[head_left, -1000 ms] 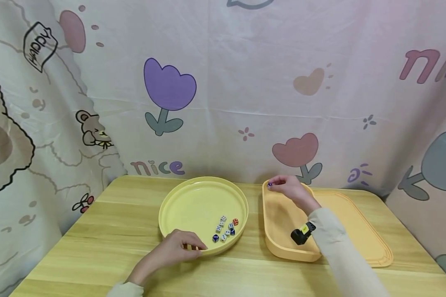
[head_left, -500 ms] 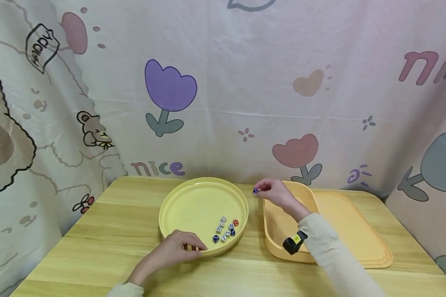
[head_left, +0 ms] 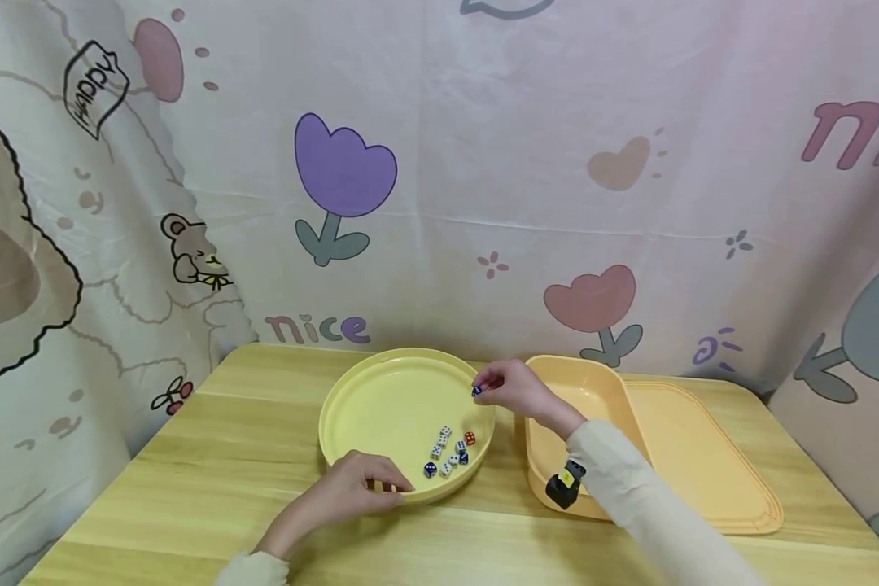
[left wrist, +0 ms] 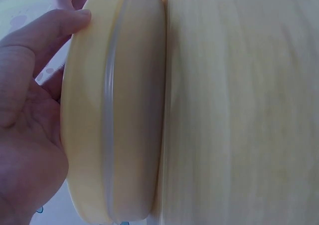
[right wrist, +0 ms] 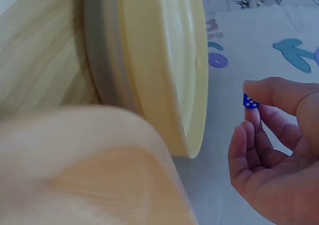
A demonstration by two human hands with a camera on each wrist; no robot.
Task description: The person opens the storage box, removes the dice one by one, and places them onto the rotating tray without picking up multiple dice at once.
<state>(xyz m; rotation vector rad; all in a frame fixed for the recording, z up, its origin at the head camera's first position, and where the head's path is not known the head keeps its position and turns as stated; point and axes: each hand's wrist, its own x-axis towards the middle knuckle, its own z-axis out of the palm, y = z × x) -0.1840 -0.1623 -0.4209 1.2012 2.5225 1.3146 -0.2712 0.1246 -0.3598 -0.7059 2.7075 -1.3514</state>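
Observation:
My right hand (head_left: 518,389) pinches a blue die (head_left: 476,391) with white dots between thumb and fingertip, above the right rim of a round yellow tray (head_left: 381,407). In the right wrist view the blue die (right wrist: 250,102) shows clearly at the fingertips. My left hand (head_left: 359,486) grips the tray's near rim; in the left wrist view the thumb (left wrist: 75,19) lies on the outer wall and the other fingers are partly hidden behind the rim. Inside the tray, toward its right front, lie several white dice (head_left: 437,450), a red die (head_left: 470,438) and two blue dice (head_left: 430,470).
An orange rectangular box (head_left: 542,480) stands right of the tray, partly covered by my right forearm. Beyond it lies a flat orange lid (head_left: 696,448) on the wooden table (head_left: 212,456). A patterned curtain (head_left: 439,163) hangs behind the table's far edge.
My right hand has moved left with the blue die, from over the orange box to the tray's right rim. My left hand has kept its hold on the tray.

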